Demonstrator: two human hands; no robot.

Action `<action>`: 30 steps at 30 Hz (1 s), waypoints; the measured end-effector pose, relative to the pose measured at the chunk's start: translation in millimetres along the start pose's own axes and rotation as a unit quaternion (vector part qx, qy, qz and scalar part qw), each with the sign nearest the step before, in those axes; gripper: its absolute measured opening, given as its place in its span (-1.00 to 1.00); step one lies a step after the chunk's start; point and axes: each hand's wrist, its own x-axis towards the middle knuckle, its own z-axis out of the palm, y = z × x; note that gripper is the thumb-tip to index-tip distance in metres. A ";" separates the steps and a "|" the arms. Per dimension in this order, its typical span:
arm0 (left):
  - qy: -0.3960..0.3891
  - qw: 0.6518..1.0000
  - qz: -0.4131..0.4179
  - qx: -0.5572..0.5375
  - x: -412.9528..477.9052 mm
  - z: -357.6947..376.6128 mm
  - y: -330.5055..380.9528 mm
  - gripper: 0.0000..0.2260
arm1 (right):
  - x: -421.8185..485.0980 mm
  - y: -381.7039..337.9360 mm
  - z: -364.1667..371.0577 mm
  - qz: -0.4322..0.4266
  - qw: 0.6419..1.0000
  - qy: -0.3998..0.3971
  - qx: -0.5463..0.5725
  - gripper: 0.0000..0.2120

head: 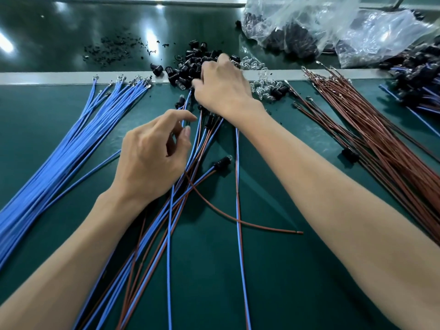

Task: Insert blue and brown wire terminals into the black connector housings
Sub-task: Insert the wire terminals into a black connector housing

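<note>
Right hand [223, 88] is knuckles-up, reaching into the pile of black housings [190, 60]. Its fingers curl down into the pile, so the tips are hidden and I can't tell if it's actually got one. Left hand [152, 153] hovers nearer, fingers loosely curled. Its thumb and forefinger sit either side of a thin blue wire [184, 113], but honestly can't say if that's a real pinch or just close.

Under both hands there's a loose fan of mixed wires [166, 246], blue and brown crossing each other. A few end in small black barrel-shaped housings, and one housing [221, 161] has a clear bulb tip. One lone brown wire [238, 220] curves off on its own to the right.

The blue bundle [71, 144] lies on the left, smooth matte insulation with shiny metal terminals at the far ends. The brown bundle [381, 139] is on the right, with the same kind of terminals. Little clear glassy bulbs [259, 84] are scattered just beside the housing pile.

Further back sit a crinkly clear plastic bag [309, 25] with dark parts inside and a patch of black crumbs [112, 48]. The table [297, 270] has a smooth dark-green mat.
</note>
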 end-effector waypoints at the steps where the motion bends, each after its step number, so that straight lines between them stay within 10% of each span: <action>1: 0.000 1.000 0.001 0.001 -0.1 -0.1 0.0 -0.81 | 0.1 -2.9 0.2 -0.002 0.999 -0.034 0.004 -0.76; 5: 0.000 1.000 0.005 -0.004 -0.7 -0.6 0.3 -0.80 | -3.4 -8.3 -2.8 -0.004 0.997 -0.076 -0.001 -0.75; 13: 0.016 0.999 -0.041 -0.003 1.6 -0.5 -1.5 -0.71 | -20.8 -8.5 -16.2 0.022 0.973 0.125 0.195 -0.85; 19: -0.081 0.995 -0.034 0.057 0.5 2.9 -0.3 -0.78 | -17.8 14.1 -10.3 0.047 0.994 -0.047 0.090 -0.90; 30: -0.099 0.994 -0.037 0.025 0.7 4.6 -3.1 -0.87 | 20.2 7.7 17.4 -0.039 0.997 -0.009 0.071 -0.84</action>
